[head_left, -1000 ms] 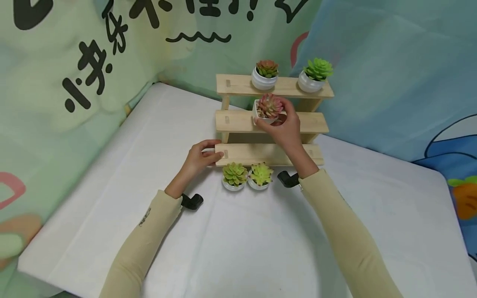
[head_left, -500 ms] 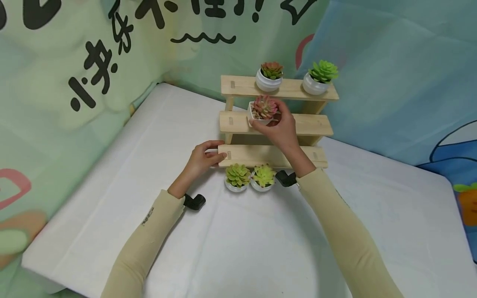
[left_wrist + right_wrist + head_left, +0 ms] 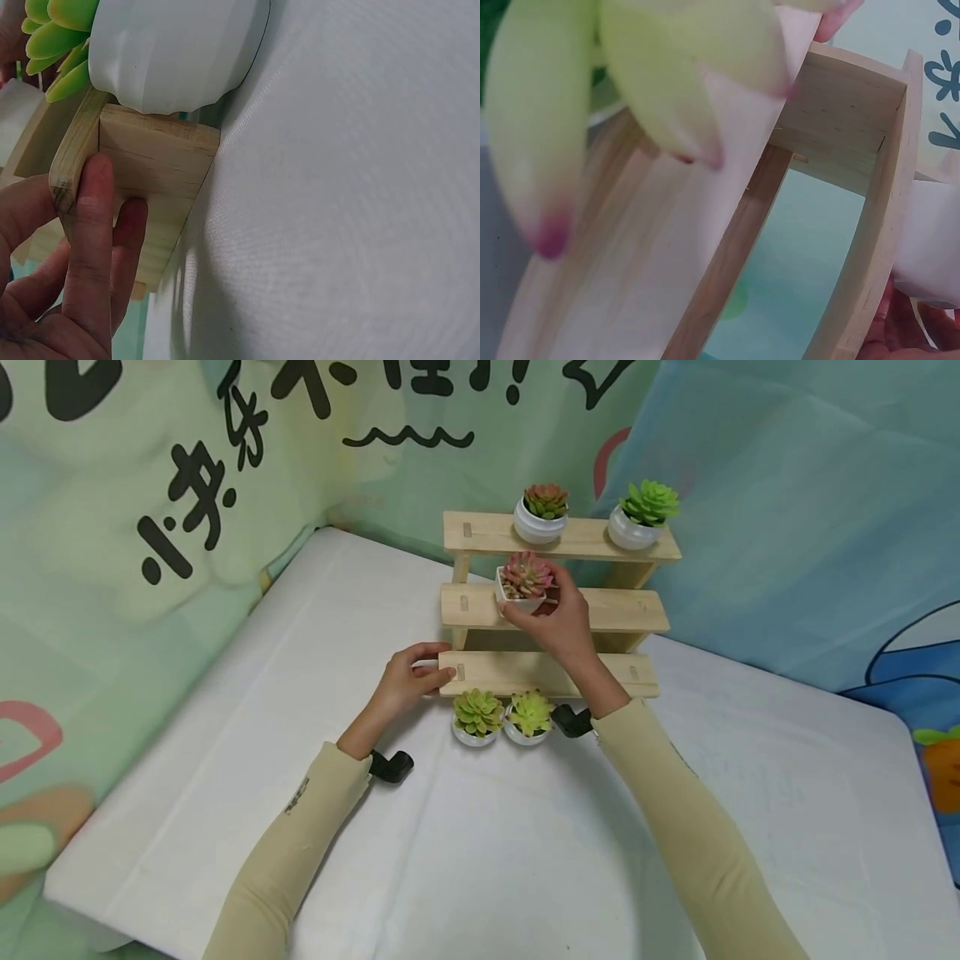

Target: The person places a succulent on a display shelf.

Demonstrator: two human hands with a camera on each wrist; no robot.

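My right hand (image 3: 562, 618) grips a pink succulent (image 3: 527, 573) in a square white pot by its right side, over the left half of the middle step of a wooden plant stand (image 3: 483, 608). In the right wrist view the white pot (image 3: 932, 244) sits at the step's edge; whether its base fully rests there I cannot tell. With thumb and fingers, my left hand (image 3: 401, 683) pinches the left end of the bottom step (image 3: 517, 672). The left wrist view shows its fingers (image 3: 91, 217) against the wood, front and underside.
In front of the stand, two green succulents (image 3: 478, 713) (image 3: 529, 714) in round white pots stand side by side on the white table (image 3: 525, 843). On the top step are a reddish succulent (image 3: 542, 514) and a bright green one (image 3: 639, 516). Printed cloth (image 3: 405, 485) hangs behind.
My right hand has moved the pink succulent leftward along the middle step. My left hand keeps its hold on the bottom step. The view itself has shifted slightly.
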